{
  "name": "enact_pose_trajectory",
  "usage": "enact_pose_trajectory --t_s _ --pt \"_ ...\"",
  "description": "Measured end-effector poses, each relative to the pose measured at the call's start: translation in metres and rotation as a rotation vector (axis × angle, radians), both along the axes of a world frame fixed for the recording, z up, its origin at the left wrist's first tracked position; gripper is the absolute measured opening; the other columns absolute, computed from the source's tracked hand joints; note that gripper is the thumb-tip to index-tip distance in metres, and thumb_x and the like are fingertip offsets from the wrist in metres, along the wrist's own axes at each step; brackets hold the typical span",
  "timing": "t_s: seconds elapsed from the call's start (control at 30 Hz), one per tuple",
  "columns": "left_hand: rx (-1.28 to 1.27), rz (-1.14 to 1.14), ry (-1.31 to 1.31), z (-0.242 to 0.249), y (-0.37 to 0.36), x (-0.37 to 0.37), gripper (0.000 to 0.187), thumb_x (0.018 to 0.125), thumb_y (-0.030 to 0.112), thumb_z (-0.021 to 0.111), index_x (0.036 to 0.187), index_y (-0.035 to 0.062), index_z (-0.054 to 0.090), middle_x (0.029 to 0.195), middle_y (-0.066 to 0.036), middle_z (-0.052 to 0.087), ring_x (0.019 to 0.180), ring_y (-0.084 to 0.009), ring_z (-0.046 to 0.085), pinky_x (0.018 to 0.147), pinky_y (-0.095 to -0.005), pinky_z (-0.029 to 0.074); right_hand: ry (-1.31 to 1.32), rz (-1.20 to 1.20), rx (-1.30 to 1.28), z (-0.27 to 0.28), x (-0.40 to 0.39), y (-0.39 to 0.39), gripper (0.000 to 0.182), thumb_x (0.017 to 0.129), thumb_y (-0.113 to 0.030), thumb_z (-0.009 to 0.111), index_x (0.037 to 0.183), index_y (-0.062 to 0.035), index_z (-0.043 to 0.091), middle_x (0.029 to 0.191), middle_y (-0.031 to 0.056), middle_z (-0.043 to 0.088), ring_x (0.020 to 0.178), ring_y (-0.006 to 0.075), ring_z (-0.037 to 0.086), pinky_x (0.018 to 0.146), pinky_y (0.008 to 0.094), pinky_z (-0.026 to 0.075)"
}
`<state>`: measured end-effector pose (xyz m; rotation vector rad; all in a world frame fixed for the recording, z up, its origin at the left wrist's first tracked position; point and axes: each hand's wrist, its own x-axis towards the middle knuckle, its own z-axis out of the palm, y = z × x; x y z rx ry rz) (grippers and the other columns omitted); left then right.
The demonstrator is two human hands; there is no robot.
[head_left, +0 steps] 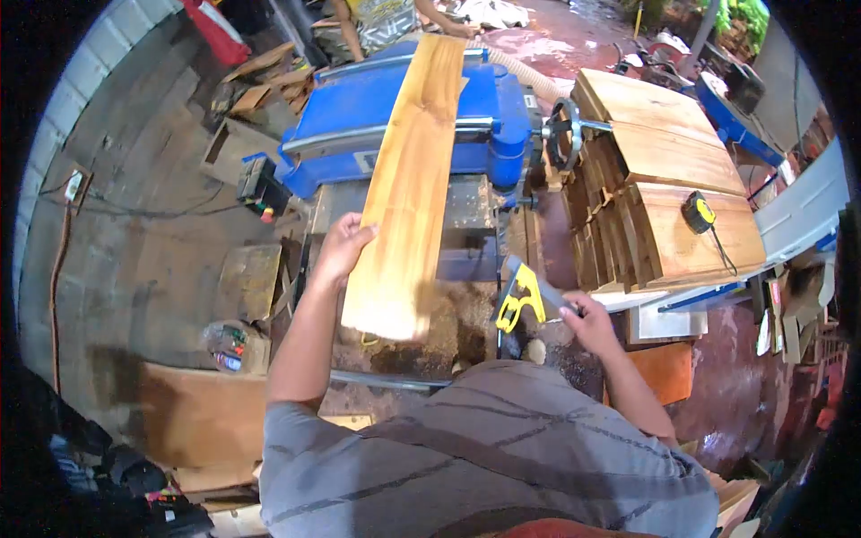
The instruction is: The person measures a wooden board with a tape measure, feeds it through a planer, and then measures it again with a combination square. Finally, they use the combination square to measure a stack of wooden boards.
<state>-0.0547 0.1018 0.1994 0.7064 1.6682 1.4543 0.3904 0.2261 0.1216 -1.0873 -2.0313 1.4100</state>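
Observation:
My left hand (345, 249) is closed on the left edge of a long wooden board (408, 193). The board slants away from me, its far end over the top of a blue thickness planer (345, 112), and its near end shines in bright light. In my right hand (590, 325) is a yellow and dark grey hand tool (529, 300), gripped by its grey end. Its yellow part has openings in it and points left, apart from the board; its exact kind I cannot make out. The planer's bed (466, 202) shows partly beside the board.
Stacked boards (673, 161) stand to the right, with a yellow and black tape measure (700, 212) on top. A handwheel (563, 134) sits between stack and planer. Beyond the planer is another person (386, 20). A cable (61, 287) hangs at left; wood scraps (269, 81) lie behind.

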Motion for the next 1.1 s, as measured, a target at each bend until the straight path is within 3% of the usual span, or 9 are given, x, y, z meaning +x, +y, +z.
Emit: enact_pose_trajectory --t_s 0.13,0.27,0.37,0.43,0.53,0.6,0.67,0.9,1.1 --pt "-0.007 0.047 0.123 0.037 -0.071 0.067 0.026 0.088 0.000 0.061 0.112 -0.0025 0.051 0.094 -0.010 0.069 0.083 -0.0151 0.066 0.076 -0.0288 0.053 0.100 0.183 0.138 0.059 -0.043 0.021 0.029 0.087 -0.006 0.066 0.114 0.0022 0.062 0.105 0.0082 0.067 0.098 0.0138 0.060 0.089 0.0285 0.047" --pt "-0.041 0.045 0.186 0.057 -0.100 0.128 0.038 0.085 -0.012 0.055 0.122 -0.0044 0.049 0.109 -0.012 0.067 0.101 -0.0142 0.063 0.087 -0.0265 0.048 0.072 0.312 0.299 0.111 -0.089 0.028 0.034 0.088 -0.013 0.068 0.120 -0.0018 0.063 0.117 0.0146 0.067 0.109 0.0199 0.062 0.095 0.0326 0.046" --pt "-0.011 0.022 0.285 0.048 -0.108 0.145 0.042 0.084 -0.008 0.057 0.125 -0.0027 0.051 0.110 -0.010 0.068 0.100 -0.0135 0.063 0.089 -0.0272 0.048 0.036 0.343 0.265 0.133 -0.103 0.034 0.036 0.088 -0.015 0.069 0.121 -0.0035 0.063 0.117 0.0159 0.067 0.109 0.0241 0.064 0.095 0.0341 0.047" --pt "-0.217 -0.037 0.563 0.037 -0.106 0.147 0.049 0.082 -0.003 0.059 0.130 -0.0012 0.049 0.114 -0.013 0.068 0.105 -0.0184 0.064 0.093 -0.0291 0.047 0.005 0.350 0.363 0.143 -0.104 0.039 0.035 0.088 -0.016 0.068 0.120 -0.0043 0.063 0.117 0.0162 0.067 0.109 0.0263 0.064 0.094 0.0348 0.048" --pt "-0.350 -0.026 0.560 0.053 -0.097 0.169 0.051 0.081 0.004 0.062 0.131 -0.0002 0.050 0.115 -0.020 0.067 0.110 -0.0263 0.064 0.095 -0.0327 0.047 -0.018 0.364 0.506 0.143 -0.102 0.051 0.034 0.088 -0.018 0.067 0.119 -0.0061 0.065 0.115 0.0161 0.067 0.108 0.0293 0.065 0.093 0.0362 0.049" --pt "-0.313 -0.024 0.551 0.055 -0.094 0.176 0.050 0.082 0.008 0.062 0.131 0.0013 0.051 0.115 -0.024 0.065 0.109 -0.0325 0.065 0.091 -0.0359 0.050 -0.129 0.394 0.391 0.148 -0.100 0.054 0.035 0.089 -0.012 0.067 0.123 -0.0020 0.062 0.120 0.0151 0.067 0.113 0.0227 0.061 0.099 0.0340 0.044" --pt "-0.073 -0.047 0.641 0.051 -0.093 0.181 0.053 0.078 0.013 0.062 0.131 0.0071 0.053 0.103 -0.024 0.067 0.090 -0.0403 0.066 0.082 -0.0477 0.051 -0.158 0.390 0.352 0.152 -0.095 0.058 0.035 0.089 -0.013 0.067 0.122 -0.0023 0.063 0.120 0.0147 0.066 0.114 0.0224 0.061 0.099 0.0336 0.044" --pt "-0.140 -0.069 0.614 0.031 -0.085 0.190 0.057 0.073 0.012 0.065 0.128 0.0037 0.054 0.098 -0.020 0.067 0.084 -0.0404 0.065 0.077 -0.0468 0.052 -0.229 0.381 0.313 0.150 -0.087 0.071 0.036 0.088 -0.013 0.068 0.123 -0.0035 0.063 0.121 0.0149 0.066 0.115 0.0215 0.060 0.100 0.0335 0.043" --pt "-0.053 -0.043 0.693 0.021 -0.084 0.192 0.060 0.070 0.007 0.066 0.128 0.0038 0.053 0.119 -0.020 0.060 0.100 -0.0334 0.065 0.086 -0.0396 0.055 -0.200 0.392 0.315 0.142 -0.083 0.076 0.038 0.087 -0.017 0.070 0.122 -0.0051 0.063 0.121 0.0154 0.066 0.115 0.0236 0.062 0.098 0.0339 0.045"
